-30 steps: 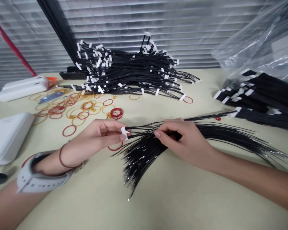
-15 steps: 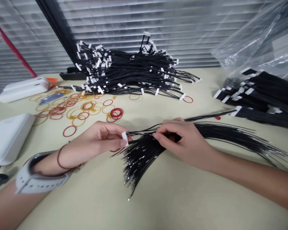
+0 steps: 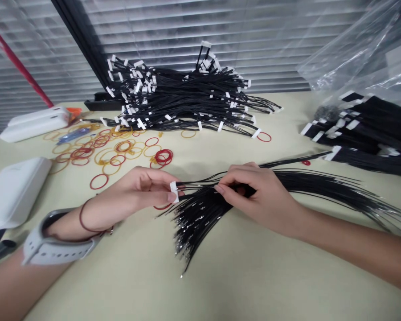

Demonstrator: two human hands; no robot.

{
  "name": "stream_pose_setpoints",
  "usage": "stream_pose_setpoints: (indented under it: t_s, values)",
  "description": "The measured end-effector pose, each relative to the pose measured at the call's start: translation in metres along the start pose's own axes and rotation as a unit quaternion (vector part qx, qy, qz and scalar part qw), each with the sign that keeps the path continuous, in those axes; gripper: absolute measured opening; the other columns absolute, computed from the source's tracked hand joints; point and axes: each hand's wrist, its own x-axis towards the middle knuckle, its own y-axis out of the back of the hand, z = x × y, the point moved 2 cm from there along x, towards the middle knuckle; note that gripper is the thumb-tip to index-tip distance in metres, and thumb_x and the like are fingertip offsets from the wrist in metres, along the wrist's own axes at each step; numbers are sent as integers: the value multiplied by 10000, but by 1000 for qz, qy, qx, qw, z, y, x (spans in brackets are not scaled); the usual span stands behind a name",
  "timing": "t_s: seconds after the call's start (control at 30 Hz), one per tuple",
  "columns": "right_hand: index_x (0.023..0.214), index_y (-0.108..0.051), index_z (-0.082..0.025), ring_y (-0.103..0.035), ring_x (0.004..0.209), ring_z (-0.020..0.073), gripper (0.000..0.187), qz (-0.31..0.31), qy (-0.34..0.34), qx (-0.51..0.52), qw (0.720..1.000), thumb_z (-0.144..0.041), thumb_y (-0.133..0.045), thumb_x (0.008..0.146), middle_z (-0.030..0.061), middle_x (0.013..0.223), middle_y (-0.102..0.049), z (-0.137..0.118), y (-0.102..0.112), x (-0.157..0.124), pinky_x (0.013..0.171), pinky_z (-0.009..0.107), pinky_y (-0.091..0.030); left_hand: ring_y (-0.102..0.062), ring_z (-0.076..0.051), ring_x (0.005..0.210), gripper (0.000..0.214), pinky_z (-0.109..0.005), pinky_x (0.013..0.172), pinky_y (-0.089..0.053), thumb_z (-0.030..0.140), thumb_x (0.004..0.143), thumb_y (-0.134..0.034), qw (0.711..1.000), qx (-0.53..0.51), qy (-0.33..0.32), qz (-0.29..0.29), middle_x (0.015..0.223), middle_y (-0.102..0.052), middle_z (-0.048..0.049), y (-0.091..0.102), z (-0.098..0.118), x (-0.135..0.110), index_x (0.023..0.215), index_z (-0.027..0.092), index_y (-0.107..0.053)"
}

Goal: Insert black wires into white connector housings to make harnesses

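Between the thumb and fingers of my left hand (image 3: 147, 189) is a small white connector (image 3: 174, 191), with black wires running from it to the right. My right hand (image 3: 254, 191) pinches a thin black wire (image 3: 203, 187) a short way right of the connector; the exact fingertip contact is partly hidden. Beneath my right hand lies a thick bundle of loose black wires (image 3: 197, 218) with shiny metal tips, fanned out at the left and trailing off to the right. A second white connector (image 3: 332, 153) ends the held cable at the right.
A tall pile of black cables with white connectors (image 3: 187, 98) stands by the blinds. Red and yellow rubber bands (image 3: 118, 151) lie scattered at left, beside a white box-shaped device (image 3: 16, 191). More bundled cables (image 3: 381, 129) and a clear plastic bag (image 3: 350, 62) are at right.
Both hands keep nearly the same pose and hold. The whole view has shifted slightly, with no clear movement of the wire relative to the connector.
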Motion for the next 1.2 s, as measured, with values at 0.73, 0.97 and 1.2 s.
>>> stream_pose_setpoints:
  t_s: [0.73, 0.97, 1.2]
  values:
    - [727, -566, -174, -484, 590, 72, 113, 12, 28, -37, 999, -193, -512, 824, -41, 654, -571, 2, -2, -1, 689, 268, -327, -539, -68, 565, 149, -138, 537, -403, 182, 706, -623, 999, -35, 5, 1, 664, -666, 26, -3, 3, -4, 824, 164, -711]
    - [741, -571, -171, -492, 610, 72, 96, 17, 32, -34, 999, -194, -522, 820, -42, 675, -578, 4, -2, -2, 688, 268, -322, -560, -83, 620, 160, -154, 585, -429, 168, 731, -630, 999, -36, 0, -30, 717, -669, -10, 0, 0, -2, 875, 127, -683]
    - [732, -567, -161, -499, 615, 70, 91, 13, 31, -28, 999, -176, -529, 813, -41, 676, -575, 3, -2, -2, 687, 271, -320, -562, -86, 639, 153, -158, 592, -425, 154, 740, -612, 998, -45, -5, -49, 753, -666, -24, -2, 0, -2, 874, 113, -673]
